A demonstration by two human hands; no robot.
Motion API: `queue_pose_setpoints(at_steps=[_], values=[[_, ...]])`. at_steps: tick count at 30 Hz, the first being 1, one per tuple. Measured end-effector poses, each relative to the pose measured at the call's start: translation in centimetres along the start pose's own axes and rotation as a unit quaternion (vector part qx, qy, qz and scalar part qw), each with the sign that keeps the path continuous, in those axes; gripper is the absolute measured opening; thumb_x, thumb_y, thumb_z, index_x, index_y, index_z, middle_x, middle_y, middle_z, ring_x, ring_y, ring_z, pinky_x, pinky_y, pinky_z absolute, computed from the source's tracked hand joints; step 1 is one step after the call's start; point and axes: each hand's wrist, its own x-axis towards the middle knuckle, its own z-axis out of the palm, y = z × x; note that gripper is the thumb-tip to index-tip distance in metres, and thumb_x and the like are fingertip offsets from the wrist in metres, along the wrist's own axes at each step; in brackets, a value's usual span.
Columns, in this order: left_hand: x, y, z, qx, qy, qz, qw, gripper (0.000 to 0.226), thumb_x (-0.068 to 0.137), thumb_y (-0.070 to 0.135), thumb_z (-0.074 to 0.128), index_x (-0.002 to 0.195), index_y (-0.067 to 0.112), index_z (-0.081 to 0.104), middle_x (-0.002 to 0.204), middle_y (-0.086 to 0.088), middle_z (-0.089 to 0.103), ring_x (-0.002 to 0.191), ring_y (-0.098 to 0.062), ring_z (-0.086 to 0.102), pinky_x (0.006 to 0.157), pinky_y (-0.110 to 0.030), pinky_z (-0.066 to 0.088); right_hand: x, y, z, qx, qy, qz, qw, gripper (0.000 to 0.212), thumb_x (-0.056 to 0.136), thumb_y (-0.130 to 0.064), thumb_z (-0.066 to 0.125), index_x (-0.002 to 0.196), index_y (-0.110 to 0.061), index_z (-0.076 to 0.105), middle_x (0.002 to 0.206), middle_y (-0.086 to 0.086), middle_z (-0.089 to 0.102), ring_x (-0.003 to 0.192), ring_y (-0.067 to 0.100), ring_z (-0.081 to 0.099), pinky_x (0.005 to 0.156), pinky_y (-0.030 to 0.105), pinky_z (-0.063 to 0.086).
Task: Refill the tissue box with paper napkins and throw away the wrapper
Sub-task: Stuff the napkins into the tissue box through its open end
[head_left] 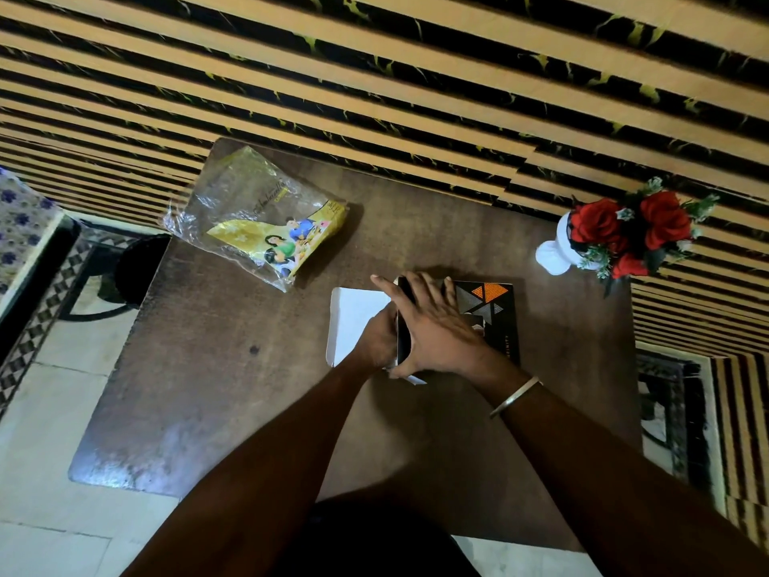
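On the brown table we see one black box with orange and grey triangles on top. Its white end flap hangs open to the left. Our right hand lies flat over the open end of the box, fingers spread and pressing down on it. Our left hand is curled at the mouth of the box, just under the right hand. We cannot tell what its fingers hold, because the right hand hides them. A small white corner pokes out below the hands. We cannot see inside the box.

One wrapper lies at the far left of the table, well apart from the box. It is clear and yellow, flat and crinkled, with a picture of people eating. The writing on it is too blurry to read.

One white vase stands at the far right corner. It holds red roses; we count four.

One thin bangle sits on our right wrist.
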Motion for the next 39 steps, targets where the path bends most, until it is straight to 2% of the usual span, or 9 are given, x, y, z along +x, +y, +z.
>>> queue_pose_setpoints(at_steps=[3,6,9,12,16,23,28,33,39], values=[[-0.4,4.4,0.5,0.146,-0.002,-0.135,0.980,0.149,0.049,0.038,0.089,0.153,-0.002,-0.010,0.153,-0.009,0.023,0.147,-0.013,0.020,0.123,-0.032,0.000,0.0,0.0,0.1,-0.002,-0.004,0.001,1.000,0.145,0.043,-0.068,0.081,0.149,-0.049,-0.015,0.163,0.015,0.010,0.151,0.038,0.004,0.118,0.065,0.002],[-0.6,3.1,1.8,0.075,0.028,-0.116,0.990,0.135,0.036,-0.021,0.076,0.144,-0.018,-0.005,0.152,-0.035,0.025,0.140,-0.027,0.037,0.117,-0.031,0.030,0.0,0.1,0.3,-0.001,-0.002,-0.001,1.000,0.145,0.043,-0.068,0.081,0.150,-0.048,-0.015,0.164,0.014,0.008,0.152,0.037,0.003,0.117,0.065,0.002],[-0.4,-0.2,0.9,0.059,0.142,0.006,0.988,0.090,0.077,0.027,0.079,0.149,0.004,0.030,0.140,-0.017,0.052,0.115,-0.025,0.061,0.098,-0.037,0.051,0.1,0.2,0.4,-0.001,0.002,-0.003,1.000,0.146,0.042,-0.068,0.081,0.150,-0.047,-0.015,0.164,0.014,0.008,0.152,0.037,0.002,0.117,0.066,0.002],[-1.0,-1.9,0.5,0.073,0.173,0.056,0.981,0.051,0.083,0.030,0.056,0.126,0.004,0.048,0.116,-0.015,0.054,0.095,-0.032,0.060,0.078,-0.043,0.049,0.2,0.3,0.5,-0.005,0.010,-0.003,1.000,0.145,0.042,-0.067,0.081,0.150,-0.047,-0.014,0.162,0.014,0.010,0.152,0.037,0.003,0.117,0.065,0.002],[-2.1,-3.0,-0.8,0.196,0.144,0.200,0.949,0.040,0.081,0.035,0.044,0.095,0.002,0.060,0.092,-0.018,0.058,0.084,-0.032,0.050,0.072,-0.044,0.043,0.1,0.2,0.4,-0.005,0.007,-0.003,1.000,0.145,0.043,-0.065,0.082,0.149,-0.047,-0.014,0.162,0.015,0.010,0.151,0.037,0.002,0.118,0.065,0.002],[-0.7,-4.0,-2.5,0.471,0.025,0.314,0.824,0.055,0.082,0.042,0.040,0.119,0.015,0.071,0.131,-0.009,0.066,0.133,-0.034,0.052,0.119,-0.052,0.010,0.0,0.2,0.1,-0.002,-0.003,-0.003,1.000,0.145,0.044,-0.066,0.083,0.149,-0.048,-0.016,0.164,0.015,0.005,0.152,0.037,-0.002,0.118,0.065,0.001],[0.1,-2.0,-2.3,0.540,-0.085,0.222,0.808,0.062,0.090,0.049,0.050,0.144,0.020,0.050,0.156,-0.004,0.042,0.154,-0.033,-0.009,0.108,-0.058,-0.027,0.0,0.2,0.2,0.001,-0.006,-0.002,1.000,0.146,0.044,-0.065,0.084,0.150,-0.047,-0.015,0.164,0.016,0.004,0.152,0.037,-0.004,0.118,0.065,-0.001],[-0.9,-0.9,-2.5,0.527,-0.091,0.196,0.822,0.073,0.092,0.051,0.050,0.155,0.020,0.029,0.165,-0.004,0.022,0.153,-0.035,-0.010,0.115,-0.063,-0.013,0.0,0.3,0.3,-0.006,-0.014,-0.001,1.000,0.147,0.043,-0.067,0.084,0.150,-0.047,-0.015,0.165,0.014,-0.002,0.152,0.035,-0.010,0.118,0.064,-0.004],[-1.6,-0.1,-3.1,0.531,-0.074,0.219,0.815,0.051,0.092,0.048,0.050,0.127,0.013,0.065,0.146,-0.006,0.050,0.137,-0.031,0.025,0.103,-0.047,0.024,-0.1,0.4,0.6,-0.008,-0.010,-0.001,1.000,0.145,0.044,-0.066,0.084,0.150,-0.047,-0.012,0.165,0.011,-0.005,0.152,0.034,-0.014,0.118,0.064,-0.005]])
